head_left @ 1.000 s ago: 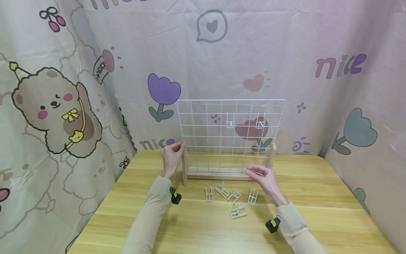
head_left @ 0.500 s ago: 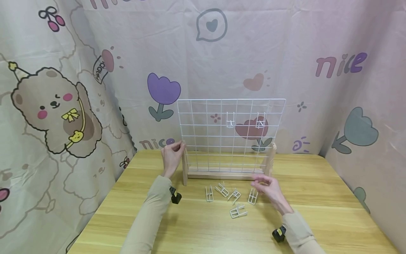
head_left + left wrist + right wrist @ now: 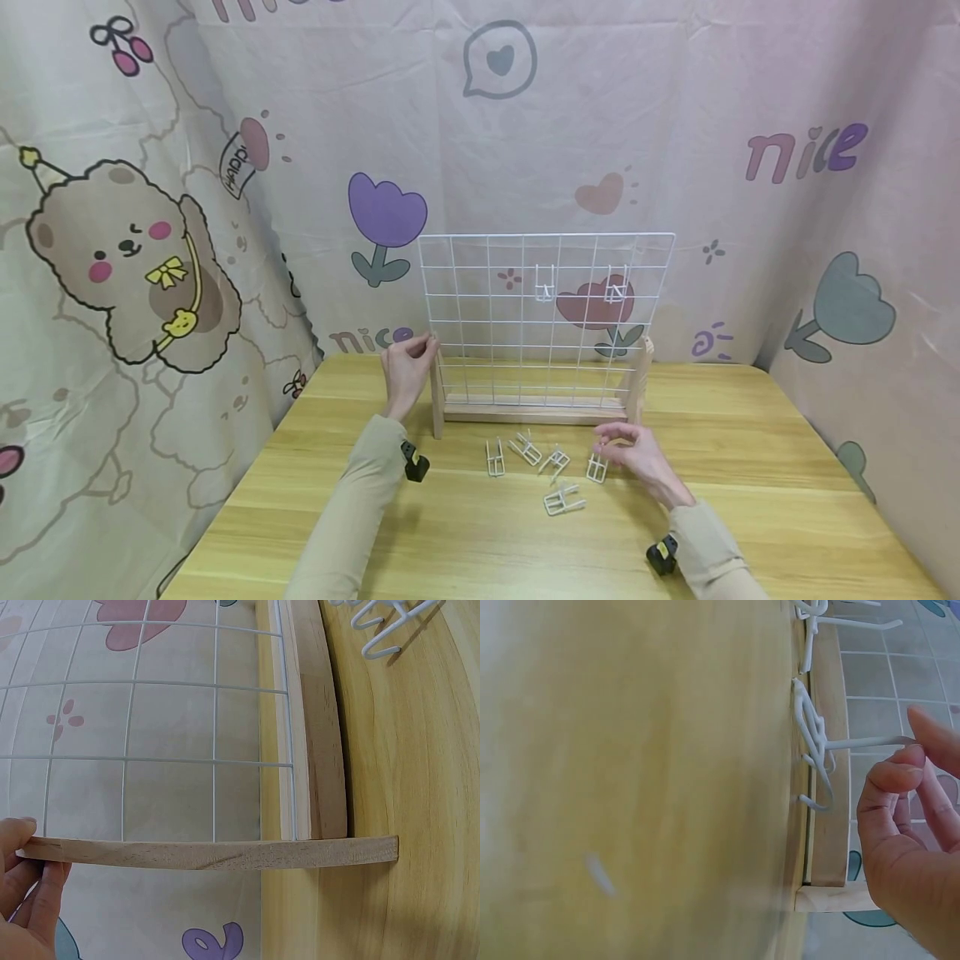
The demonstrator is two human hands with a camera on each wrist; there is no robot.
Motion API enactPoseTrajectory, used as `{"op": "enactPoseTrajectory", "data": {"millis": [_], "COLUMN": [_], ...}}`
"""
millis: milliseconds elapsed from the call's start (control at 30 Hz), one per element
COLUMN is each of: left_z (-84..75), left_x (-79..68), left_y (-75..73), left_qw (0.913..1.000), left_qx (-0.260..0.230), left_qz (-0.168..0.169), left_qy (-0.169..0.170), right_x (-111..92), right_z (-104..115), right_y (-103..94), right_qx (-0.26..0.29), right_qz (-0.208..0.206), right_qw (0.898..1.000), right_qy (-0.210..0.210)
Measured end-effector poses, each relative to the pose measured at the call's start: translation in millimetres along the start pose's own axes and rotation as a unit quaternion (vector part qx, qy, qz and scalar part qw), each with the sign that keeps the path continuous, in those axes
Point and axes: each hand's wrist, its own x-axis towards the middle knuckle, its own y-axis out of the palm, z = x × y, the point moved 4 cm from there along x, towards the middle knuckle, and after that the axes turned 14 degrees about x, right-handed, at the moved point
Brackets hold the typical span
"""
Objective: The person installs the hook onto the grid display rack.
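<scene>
A white wire grid panel [image 3: 525, 236] stands upright in a wooden stand [image 3: 525, 414]. My left hand [image 3: 407, 367] pinches the top of the stand's left post [image 3: 225, 855] between thumb and fingers. On the table in front of the stand's right end lies a white wire hook [image 3: 814, 735], its prong pointing up. My right hand [image 3: 637, 454] pinches the tip of that prong between thumb and forefinger. Two similar hooks hang on the grid, a middle one [image 3: 544, 292] and a right one [image 3: 616, 292].
Several more white hooks lie loose before the stand, among them a left one [image 3: 495, 471] and a front one [image 3: 553, 505]. The wooden table [image 3: 465, 550] ends at a printed curtain [image 3: 487, 150] behind the stand. Another curtain hangs along the left side.
My right hand has come down and slightly right from the stand's base bar to the rightmost loose hook, and its fingers have taken the prong. The left hand keeps its place on the post.
</scene>
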Motion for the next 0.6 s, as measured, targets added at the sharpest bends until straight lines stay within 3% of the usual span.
{"op": "enactPoseTrajectory", "data": {"millis": [600], "left_z": [0.3], "left_x": [-0.3], "left_y": [0.2], "left_qw": [1.0], "left_qx": [-0.002], "left_qz": [-0.003], "left_qy": [0.0], "right_x": [1.9], "right_z": [-1.2], "right_y": [0.6], "right_qx": [-0.006], "right_qz": [-0.003], "right_qw": [1.0], "right_qy": [-0.002]}}
